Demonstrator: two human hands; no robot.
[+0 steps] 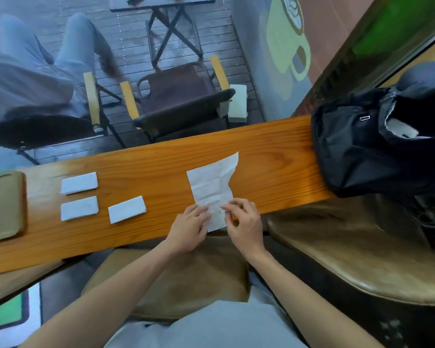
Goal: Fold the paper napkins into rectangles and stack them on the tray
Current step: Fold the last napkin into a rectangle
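Note:
A creased white napkin lies lengthwise across the wooden counter, its near end hanging over the front edge. My left hand presses on the near left part of it. My right hand pinches its near right edge between thumb and fingers. Three folded napkin rectangles lie to the left: one at the back, one in front of it and one to their right. A brown tray sits at the far left with nothing visible on it.
A black backpack takes up the counter's right end. A brown stool seat stands at the near right. Beyond the counter, through glass, stand folding chairs and a seated person's legs.

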